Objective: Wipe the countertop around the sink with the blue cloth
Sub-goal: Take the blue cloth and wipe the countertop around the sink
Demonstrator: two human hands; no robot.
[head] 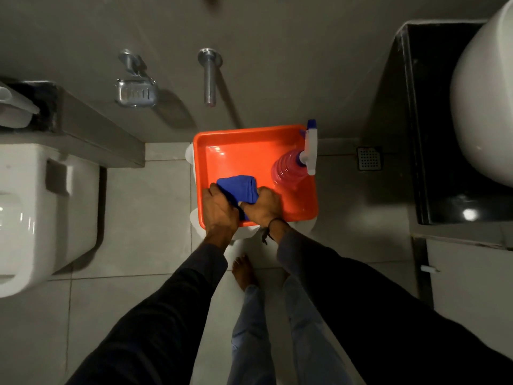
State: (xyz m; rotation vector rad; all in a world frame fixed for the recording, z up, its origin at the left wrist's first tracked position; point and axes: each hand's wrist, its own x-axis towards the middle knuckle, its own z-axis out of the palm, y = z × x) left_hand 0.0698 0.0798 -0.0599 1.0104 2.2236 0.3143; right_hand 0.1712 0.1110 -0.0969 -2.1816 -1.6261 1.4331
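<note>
A folded blue cloth (239, 188) lies in the near left part of an orange tray (236, 141). My left hand (219, 209) grips the cloth's left edge and my right hand (263, 205) grips its right near corner. The near part of the cloth is hidden under both hands. The black countertop (433, 129) runs along the right side, with the white sink basin (483, 101) standing on it.
A pink spray bottle (290, 166) with a white and blue trigger head stands in the tray's right side. The tray rests on a white stool. A white toilet (41, 207) is at left. A wall tap (209, 76) and soap holder (136, 91) hang above. A floor drain (369, 158) sits by the counter.
</note>
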